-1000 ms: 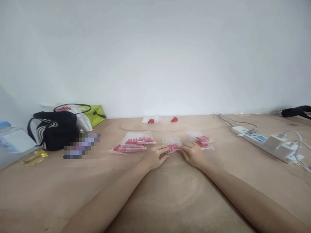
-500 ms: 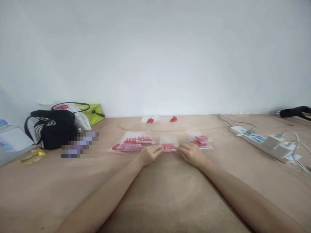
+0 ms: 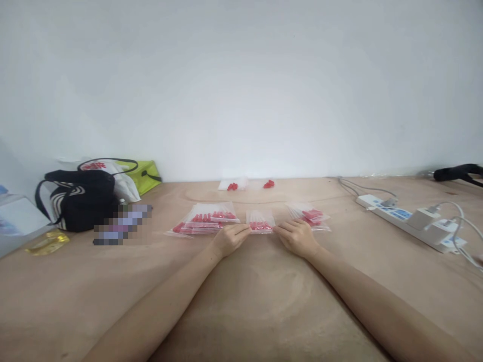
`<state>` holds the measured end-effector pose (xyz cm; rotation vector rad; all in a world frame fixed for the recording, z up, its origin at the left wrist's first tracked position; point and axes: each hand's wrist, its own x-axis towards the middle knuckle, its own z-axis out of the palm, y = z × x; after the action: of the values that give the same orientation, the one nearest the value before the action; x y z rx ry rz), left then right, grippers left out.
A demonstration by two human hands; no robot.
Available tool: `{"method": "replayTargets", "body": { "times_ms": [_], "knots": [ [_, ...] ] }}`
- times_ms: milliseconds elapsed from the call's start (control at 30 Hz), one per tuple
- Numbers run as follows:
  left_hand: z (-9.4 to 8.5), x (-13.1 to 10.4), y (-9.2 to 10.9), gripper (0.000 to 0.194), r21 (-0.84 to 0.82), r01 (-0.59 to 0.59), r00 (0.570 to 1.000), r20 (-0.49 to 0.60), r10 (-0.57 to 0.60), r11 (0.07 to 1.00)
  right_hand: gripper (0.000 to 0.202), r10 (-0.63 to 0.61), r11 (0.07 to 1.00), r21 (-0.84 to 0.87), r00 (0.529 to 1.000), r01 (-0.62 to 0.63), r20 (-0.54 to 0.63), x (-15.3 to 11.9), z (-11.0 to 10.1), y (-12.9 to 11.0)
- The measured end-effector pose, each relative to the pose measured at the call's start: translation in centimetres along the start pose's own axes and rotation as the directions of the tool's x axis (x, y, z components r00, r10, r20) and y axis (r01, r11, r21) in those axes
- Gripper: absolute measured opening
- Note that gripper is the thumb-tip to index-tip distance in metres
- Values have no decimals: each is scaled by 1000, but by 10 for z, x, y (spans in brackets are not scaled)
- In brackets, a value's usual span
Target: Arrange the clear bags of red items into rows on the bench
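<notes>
Centrally, a small clear plastic zip bag (image 3: 260, 221) holding short red pieces lay flat on the table, pinched at its left edge by the curled fingers of the left hand (image 3: 229, 238) and at its right edge by the right hand (image 3: 297, 237). Similar glossy filled bags sat in a stack (image 3: 206, 221) just left and a pile (image 3: 310, 216) just right. Beneath was a smooth tan plywood table (image 3: 264, 291) against a plain white wall (image 3: 241, 85), with a white power strip (image 3: 411, 222) at right and a black handbag (image 3: 81, 198) at left.
</notes>
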<state>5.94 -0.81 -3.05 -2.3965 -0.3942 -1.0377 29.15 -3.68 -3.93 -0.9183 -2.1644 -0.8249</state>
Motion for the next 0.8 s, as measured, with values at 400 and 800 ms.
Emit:
{"method": "replayTargets", "body": {
  "times_ms": [400,800],
  "knots": [
    [5,4,7,16,-30,16,1000,14,-15,999,16,-52,999,2,998,52,-35,27,21,-39],
    [-1,7,7,21,-18,-2,999,43,3,1000,19,-160,985,-81,986,155,-55,23,14,-30]
  ]
}}
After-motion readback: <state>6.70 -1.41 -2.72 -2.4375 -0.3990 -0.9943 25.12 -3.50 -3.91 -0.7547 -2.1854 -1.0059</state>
